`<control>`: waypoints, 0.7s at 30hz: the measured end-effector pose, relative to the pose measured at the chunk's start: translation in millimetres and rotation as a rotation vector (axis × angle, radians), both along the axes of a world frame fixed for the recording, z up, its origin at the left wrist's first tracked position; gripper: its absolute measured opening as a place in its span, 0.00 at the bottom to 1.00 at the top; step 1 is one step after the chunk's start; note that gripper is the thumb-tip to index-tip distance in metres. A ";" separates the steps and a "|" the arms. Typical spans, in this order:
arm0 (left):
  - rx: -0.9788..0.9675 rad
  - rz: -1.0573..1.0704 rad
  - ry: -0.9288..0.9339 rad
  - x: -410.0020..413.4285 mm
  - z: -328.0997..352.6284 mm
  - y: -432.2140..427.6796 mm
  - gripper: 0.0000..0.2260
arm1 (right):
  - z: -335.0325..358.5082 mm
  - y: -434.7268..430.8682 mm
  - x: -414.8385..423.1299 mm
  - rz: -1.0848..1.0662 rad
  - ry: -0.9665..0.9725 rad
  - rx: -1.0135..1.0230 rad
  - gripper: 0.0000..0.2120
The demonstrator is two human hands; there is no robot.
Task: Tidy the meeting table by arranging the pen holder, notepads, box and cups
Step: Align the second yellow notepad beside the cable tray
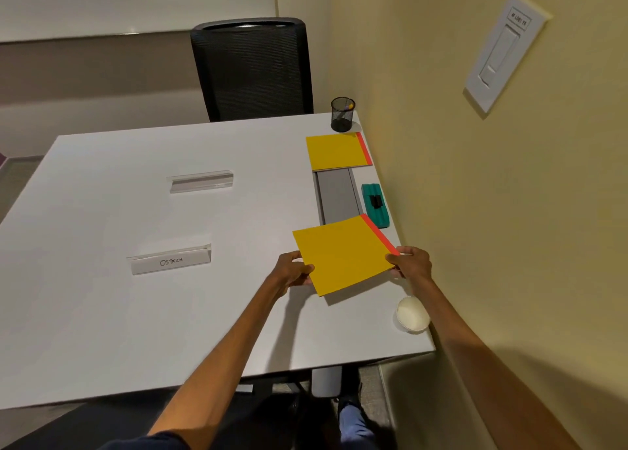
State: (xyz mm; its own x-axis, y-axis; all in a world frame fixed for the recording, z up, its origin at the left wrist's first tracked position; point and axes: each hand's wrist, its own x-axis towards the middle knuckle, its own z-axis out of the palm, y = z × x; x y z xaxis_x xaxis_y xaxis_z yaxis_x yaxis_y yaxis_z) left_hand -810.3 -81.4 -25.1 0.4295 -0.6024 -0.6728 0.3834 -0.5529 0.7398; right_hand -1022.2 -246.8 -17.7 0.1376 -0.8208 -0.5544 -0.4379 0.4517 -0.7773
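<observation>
White meeting table [136, 313] fills most of the view, pushed against a pale yellow wall that carries a light switch [503, 52], with a black mesh chair [253, 72] drawn up at the far side. Set into the tabletop near the wall is a grey cover plate [338, 194], and everything else sits around it. Beyond its far end lies the far notepad [336, 151], yellow with an orange strip along the wall side, its near edge overlapping the plate. Farther back from the plate, at the table's far corner, stands the black mesh pen holder [342, 115] with a pen or two inside. Between the plate and the wall lies the green box [374, 205], a black clip on its top. At the plate's near end is the near notepad [343, 256], its far corner covering the plate's edge — it is turned slightly askew and throws a shadow on the table below its near edge. The left hand [292, 269] pinches its left corner, thumb on top and fingers curled beneath; the right hand [411, 262] grips the right corner by the orange strip in the same way. Nearer than the plate, by the table's near wall-side corner, stands a white cup [413, 314]. Well to the left of the plate are two clear name stands — a blank one [201, 181] and a nearer one lettered "OSTRICH" [171, 261].
</observation>
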 end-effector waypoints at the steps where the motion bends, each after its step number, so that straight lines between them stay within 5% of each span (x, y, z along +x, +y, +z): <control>1: 0.004 -0.007 0.002 0.3 -1.3 -1.9 0.20 | -1.5 -2.1 -2.9 0.033 0.053 -0.014 0.22; 9: 0.097 -0.161 -0.168 -4.8 -7.5 -23.2 0.20 | -13.5 -10.4 -24.4 0.365 0.387 -0.140 0.24; 21: 0.198 -0.163 -0.214 -25.2 -31.3 -57.2 0.18 | -27.7 -17.2 -20.4 0.616 0.761 -0.277 0.07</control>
State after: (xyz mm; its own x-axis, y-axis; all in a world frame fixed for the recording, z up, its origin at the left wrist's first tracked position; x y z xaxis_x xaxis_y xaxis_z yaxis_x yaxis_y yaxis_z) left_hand -835.5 -138.6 -56.4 0.4821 -0.5415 -0.6887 0.1257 -0.7352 0.6661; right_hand -1042.6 -264.0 -45.4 0.2700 -0.8390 -0.4724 -0.9556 -0.1734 -0.2382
